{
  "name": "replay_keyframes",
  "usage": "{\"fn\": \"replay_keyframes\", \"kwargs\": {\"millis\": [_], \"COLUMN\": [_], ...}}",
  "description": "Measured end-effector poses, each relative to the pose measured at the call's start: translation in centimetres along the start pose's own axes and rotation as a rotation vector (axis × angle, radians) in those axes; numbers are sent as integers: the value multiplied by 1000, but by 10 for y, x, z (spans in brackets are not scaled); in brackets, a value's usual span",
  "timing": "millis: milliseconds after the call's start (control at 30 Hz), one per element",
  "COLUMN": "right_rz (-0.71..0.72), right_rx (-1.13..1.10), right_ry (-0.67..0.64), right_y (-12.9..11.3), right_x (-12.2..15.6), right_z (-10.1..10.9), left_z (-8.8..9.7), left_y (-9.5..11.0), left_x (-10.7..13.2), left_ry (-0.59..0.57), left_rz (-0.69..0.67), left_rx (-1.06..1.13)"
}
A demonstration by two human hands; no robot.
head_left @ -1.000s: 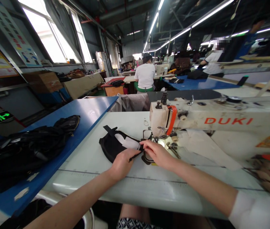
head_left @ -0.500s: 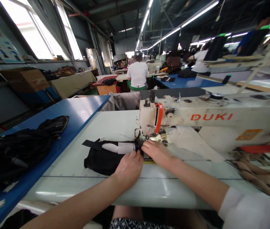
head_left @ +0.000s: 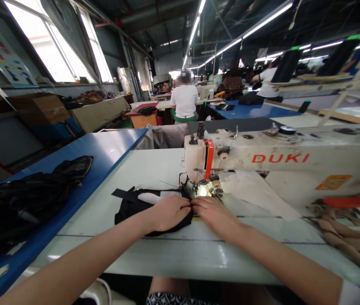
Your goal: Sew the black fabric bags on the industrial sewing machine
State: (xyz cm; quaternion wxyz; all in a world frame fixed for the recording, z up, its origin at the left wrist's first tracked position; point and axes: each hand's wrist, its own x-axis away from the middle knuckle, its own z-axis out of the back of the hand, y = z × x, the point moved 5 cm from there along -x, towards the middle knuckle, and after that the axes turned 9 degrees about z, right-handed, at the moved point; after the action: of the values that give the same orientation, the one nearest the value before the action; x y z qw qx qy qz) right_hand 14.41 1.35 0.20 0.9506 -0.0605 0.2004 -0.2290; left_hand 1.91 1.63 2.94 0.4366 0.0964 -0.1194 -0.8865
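A black fabric piece [head_left: 127, 212] with a white patch on top and a black strap end at its left lies on the sewing machine bed, left of the needle area. My left hand [head_left: 168, 212] rests over its right part, fingers closed on the fabric edge. Close against those fingertips, my right hand [head_left: 214, 215] pinches the same edge, just in front of the presser foot. The sewing machine [head_left: 195, 159] is white with an orange guard, and its lamp lights the spot behind my right fingers. My hands hide the gripped edge.
Dark bags or garments [head_left: 40, 190] are heaped on the blue table [head_left: 110, 146] at left. White sheet material [head_left: 259, 192] lies under the machine arm. Tan straps [head_left: 335, 226] hang at right. Ahead sits a person in a white shirt [head_left: 184, 101]; thread cones [head_left: 286, 65] stand at right.
My left hand has moved slightly up and left, now covering more of the white patch. My right hand has shifted a little lower, its fingers beside the left fingertips.
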Motion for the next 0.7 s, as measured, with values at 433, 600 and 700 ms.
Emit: {"fn": "replay_keyframes", "kwargs": {"millis": [433,600,700], "right_rz": [31,-30,-40], "right_rx": [59,119,122], "right_ry": [-89,-127,-124], "right_y": [-9,5,10], "right_x": [7,8,9], "right_z": [-4,-3,-3], "left_z": [-18,-21,-21], "left_y": [-12,-14,-16], "left_x": [-9,-23,-29], "left_ry": [68,100,110], "left_rz": [51,98,109], "left_rx": [-94,-152,-143]}}
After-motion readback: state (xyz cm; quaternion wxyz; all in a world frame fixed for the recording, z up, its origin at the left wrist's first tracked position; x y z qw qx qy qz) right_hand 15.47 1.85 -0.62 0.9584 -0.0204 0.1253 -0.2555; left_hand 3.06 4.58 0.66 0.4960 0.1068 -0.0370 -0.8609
